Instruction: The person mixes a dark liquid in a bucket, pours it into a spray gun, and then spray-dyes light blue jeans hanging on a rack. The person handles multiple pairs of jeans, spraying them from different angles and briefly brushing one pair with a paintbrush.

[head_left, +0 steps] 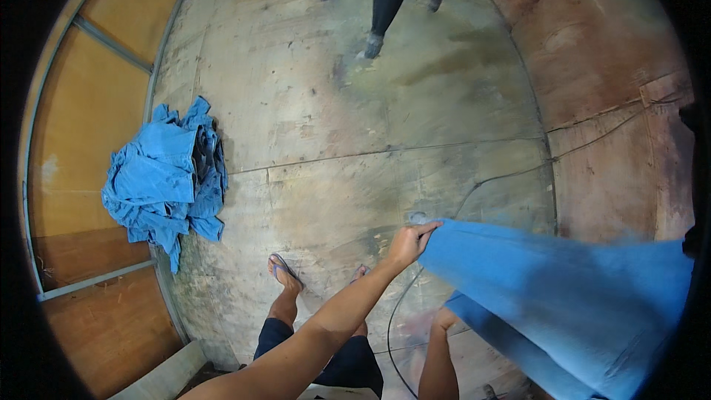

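inspector a: where the left hand (406,243) is raised, its fingers are closed, pinching the top corner of a blue denim garment (563,296) that stretches off to the right and blurs toward the frame edge.

inspector b: and the right hand (443,320)?

inspector a: lower down, tucked against the underside of the same cloth. its fingers are hidden, so i cannot tell whether it grips or only supports.

inspector b: step in hand?

inspector a: by my judgement, the garment is being held up and spread. a next move would call for a firm hold on a second corner, keeping the hem off the stained floor (333,104) and the dark cable (392,326) looping below it.

inspector b: surroundings?

inspector a: a sandalled foot (284,270) stands under the arm. well apart, to the left, a heap of blue denim pieces (164,178) lies beside orange-brown panels (89,118). another person's legs (392,0) show at the top.

inspector b: packages, labels, signs?

inspector a: none visible.
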Demonstrator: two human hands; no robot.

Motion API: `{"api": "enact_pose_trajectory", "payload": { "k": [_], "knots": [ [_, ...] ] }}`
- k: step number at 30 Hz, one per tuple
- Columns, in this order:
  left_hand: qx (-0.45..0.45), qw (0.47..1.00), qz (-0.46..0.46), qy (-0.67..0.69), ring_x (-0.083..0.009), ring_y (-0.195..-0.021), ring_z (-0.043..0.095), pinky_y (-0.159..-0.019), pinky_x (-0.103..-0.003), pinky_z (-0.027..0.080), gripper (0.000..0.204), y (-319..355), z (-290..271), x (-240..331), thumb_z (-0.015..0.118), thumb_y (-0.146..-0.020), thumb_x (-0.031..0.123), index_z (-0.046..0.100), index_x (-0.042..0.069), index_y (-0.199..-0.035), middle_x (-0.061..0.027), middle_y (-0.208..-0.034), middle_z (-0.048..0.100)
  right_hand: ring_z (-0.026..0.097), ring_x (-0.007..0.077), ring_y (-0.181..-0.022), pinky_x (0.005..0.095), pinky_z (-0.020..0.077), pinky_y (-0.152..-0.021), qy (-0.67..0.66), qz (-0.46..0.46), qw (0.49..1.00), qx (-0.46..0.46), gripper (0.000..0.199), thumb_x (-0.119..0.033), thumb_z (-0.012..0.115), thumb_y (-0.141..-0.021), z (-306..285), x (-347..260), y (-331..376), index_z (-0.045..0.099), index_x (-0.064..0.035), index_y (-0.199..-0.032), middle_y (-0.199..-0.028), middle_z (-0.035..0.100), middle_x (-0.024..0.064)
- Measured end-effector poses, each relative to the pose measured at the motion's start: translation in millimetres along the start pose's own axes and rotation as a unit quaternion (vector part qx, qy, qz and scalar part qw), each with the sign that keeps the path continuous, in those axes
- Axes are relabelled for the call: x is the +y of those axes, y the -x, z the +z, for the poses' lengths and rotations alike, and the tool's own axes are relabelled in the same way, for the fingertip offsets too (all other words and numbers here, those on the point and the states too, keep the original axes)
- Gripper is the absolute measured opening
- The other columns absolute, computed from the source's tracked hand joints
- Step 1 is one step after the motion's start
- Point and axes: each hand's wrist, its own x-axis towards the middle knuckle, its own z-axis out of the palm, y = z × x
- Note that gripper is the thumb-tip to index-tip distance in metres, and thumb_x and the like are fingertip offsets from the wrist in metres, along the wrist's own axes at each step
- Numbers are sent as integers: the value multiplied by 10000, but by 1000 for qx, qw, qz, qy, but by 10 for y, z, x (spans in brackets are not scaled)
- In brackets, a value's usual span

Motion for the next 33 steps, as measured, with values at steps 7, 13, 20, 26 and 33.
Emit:
{"api": "enact_pose_trajectory", "payload": {
  "k": [7,13,20,26,33],
  "knots": [
    [93,995,1,-40,-376,-776,709,-699,-443,568,418,496,-678,-2070,649,-886,14,719,167,-1269,-229,-962,711,597,285,-1039,430,461,-854,58,59,995,-63,559,-515,470,-1048,1018,1324,949,547,-37,-1326,-1173,650,135],
    [99,973,-76,-192,-387,-823,726,-731,-469,577,355,1108,-1251,-4311,593,-874,60,739,97,-1196,-225,-961,728,616,277,-967,421,474,-786,112,167,957,-212,563,-550,466,-1043,1575,2484,1820,572,-56,-1289,-1117,669,121],
    [-59,641,-675,-359,-369,-1073,715,-878,-450,591,410,4130,-3857,-5012,742,-853,365,751,7,-1053,-262,-1164,708,638,268,-884,410,490,-706,246,381,764,-459,572,-592,461,-1037,1358,2417,2522,601,-77,-1245,-1051,690,106],
    [-187,710,-678,-45,-388,-1345,536,-1147,-438,375,1195,4210,-4359,-3531,232,-824,958,636,-51,-1322,-279,-1359,615,628,225,-758,366,423,-559,375,498,661,-419,683,-729,406,-990,888,1021,2346,634,-122,-1206,-1017,706,88],
    [-131,880,-433,145,-305,-1142,658,-1041,-379,465,647,3670,-4890,-2095,727,-858,547,722,25,-1239,-208,-1237,710,680,222,-1027,394,535,-871,511,75,662,-544,527,-381,629,-1001,1817,-1145,2564,602,51,-1302,-1197,706,140]
  ]
}}
